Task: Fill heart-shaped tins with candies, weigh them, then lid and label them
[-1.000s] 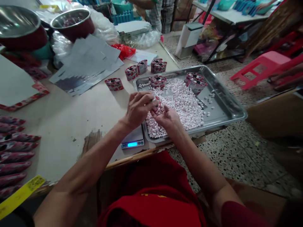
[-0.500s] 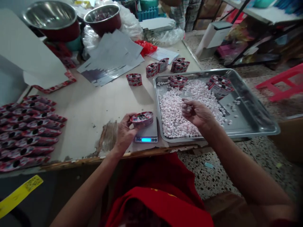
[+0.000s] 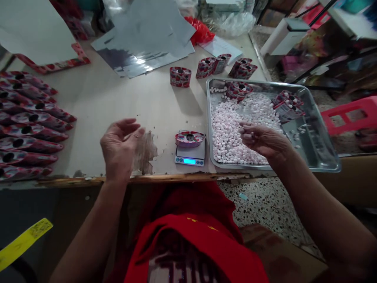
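Note:
A patterned red-and-white pouch with a dark round opening on top rests on a small digital scale, whose display glows blue. My left hand hovers over the table left of the scale, touching nothing, its fingers loosely curved and apart from the thumb. Over the metal tray, my right hand is closed, with a few small white pellets between its fingertips. Beneath it spreads a heap of the same white pellets. Two groups of pouches stand in the tray, one being a pouch at the back.
Rows of filled-looking pouches line the table's left side. Behind the scale stands a single pouch, with several others to its right. Silvery sheets and a red plastic bag lie at the back. A red stool is beyond the tray.
My left hand has let go of the pouch and moved left, leaving it on the scale. My right hand stays over the pellets. The view has tipped downward.

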Demonstrator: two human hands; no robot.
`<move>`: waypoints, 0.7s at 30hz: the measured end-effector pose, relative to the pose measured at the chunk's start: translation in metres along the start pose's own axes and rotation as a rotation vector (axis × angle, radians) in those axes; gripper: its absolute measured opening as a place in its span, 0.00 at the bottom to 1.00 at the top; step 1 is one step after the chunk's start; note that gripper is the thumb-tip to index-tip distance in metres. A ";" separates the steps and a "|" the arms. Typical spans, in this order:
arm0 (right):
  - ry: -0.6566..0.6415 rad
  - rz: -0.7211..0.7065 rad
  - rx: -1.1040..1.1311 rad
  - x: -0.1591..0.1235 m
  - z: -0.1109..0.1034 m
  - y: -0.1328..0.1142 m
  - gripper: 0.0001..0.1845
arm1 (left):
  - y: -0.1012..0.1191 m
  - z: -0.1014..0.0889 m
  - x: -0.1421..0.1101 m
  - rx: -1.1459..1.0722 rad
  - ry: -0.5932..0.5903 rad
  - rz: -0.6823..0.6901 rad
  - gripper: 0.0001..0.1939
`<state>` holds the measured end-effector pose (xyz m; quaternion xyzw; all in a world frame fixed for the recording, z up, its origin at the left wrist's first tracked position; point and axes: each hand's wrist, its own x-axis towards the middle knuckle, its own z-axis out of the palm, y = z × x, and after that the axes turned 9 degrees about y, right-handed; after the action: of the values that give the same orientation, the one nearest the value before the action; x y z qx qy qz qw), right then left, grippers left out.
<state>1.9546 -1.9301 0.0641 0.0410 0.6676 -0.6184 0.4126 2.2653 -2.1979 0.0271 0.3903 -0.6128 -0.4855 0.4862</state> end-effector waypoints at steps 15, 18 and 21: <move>0.247 -0.931 -0.769 -0.043 0.017 -0.033 0.12 | 0.019 0.014 -0.014 0.261 -0.089 0.240 0.39; 0.200 -0.826 -0.689 -0.034 0.011 -0.020 0.09 | 0.012 0.022 -0.017 0.357 -0.159 0.226 0.48; 0.170 -0.805 -0.608 -0.022 0.008 -0.002 0.12 | 0.004 0.030 -0.022 0.404 -0.253 0.204 0.51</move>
<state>1.9722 -1.9277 0.0792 -0.2911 0.8115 -0.5003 0.0795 2.2406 -2.1695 0.0243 0.3518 -0.7895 -0.3467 0.3643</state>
